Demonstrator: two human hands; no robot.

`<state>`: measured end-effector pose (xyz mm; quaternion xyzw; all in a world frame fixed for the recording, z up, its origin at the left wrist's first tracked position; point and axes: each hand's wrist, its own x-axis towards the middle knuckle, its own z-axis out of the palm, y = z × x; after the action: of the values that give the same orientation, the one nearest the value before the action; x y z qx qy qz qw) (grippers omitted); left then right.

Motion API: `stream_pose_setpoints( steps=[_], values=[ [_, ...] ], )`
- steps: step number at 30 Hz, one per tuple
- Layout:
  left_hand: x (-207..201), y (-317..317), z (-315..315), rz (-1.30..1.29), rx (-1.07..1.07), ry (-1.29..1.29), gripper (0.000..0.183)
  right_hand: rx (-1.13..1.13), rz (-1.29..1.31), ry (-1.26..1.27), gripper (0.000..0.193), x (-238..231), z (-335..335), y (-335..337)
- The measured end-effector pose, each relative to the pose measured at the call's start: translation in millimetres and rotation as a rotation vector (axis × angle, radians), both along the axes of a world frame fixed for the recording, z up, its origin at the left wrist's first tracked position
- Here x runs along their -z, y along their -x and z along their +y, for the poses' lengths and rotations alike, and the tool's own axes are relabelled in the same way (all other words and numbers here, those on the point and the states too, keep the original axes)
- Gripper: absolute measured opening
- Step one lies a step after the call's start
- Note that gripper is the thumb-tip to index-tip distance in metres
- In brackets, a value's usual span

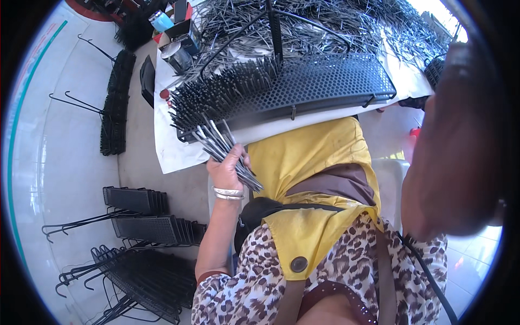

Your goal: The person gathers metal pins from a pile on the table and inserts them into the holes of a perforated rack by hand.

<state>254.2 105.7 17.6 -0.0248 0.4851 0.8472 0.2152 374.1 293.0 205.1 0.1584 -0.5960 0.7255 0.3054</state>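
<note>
My left hand (226, 172), with a silver bangle at the wrist, is closed around a bundle of thin grey metal rods (214, 142). The rods' upper ends reach to the near left edge of a black perforated rack (336, 78). Packed upright in the rack's left part stand many dark rods (225, 89); bare holes show over its right part. A tall black handle (275, 35) rises from the rack. My right arm (460, 141) is raised close at the right side, large, dark and blurred. The fingers there cannot be made out.
Loose rods (336, 27) lie heaped across the back of the white-covered table (170, 143). A can (176, 56) and a small box (185, 37) stand at its left. Black perforated racks (143, 227) are stacked on the floor at left; filled racks (114, 108) stand by the wall.
</note>
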Motion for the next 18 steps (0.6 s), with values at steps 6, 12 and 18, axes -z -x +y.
stream_pose_setpoints(
  steps=[6, 12, 18],
  values=[
    [-6, -19, 2, -0.059, 0.096, -0.06, 0.016, 0.152, -0.231, -0.044, 0.031, 15, -16, 24],
    [-23, -37, 8, -0.076, 0.227, -0.082, 0.012, 0.121, -0.723, -0.234, 0.025, 126, -31, 60],
    [-10, -41, 5, -0.077, 0.284, 0.04, 0.013, 0.209, -0.771, -0.406, 0.011, 152, -38, 68]
  ],
)
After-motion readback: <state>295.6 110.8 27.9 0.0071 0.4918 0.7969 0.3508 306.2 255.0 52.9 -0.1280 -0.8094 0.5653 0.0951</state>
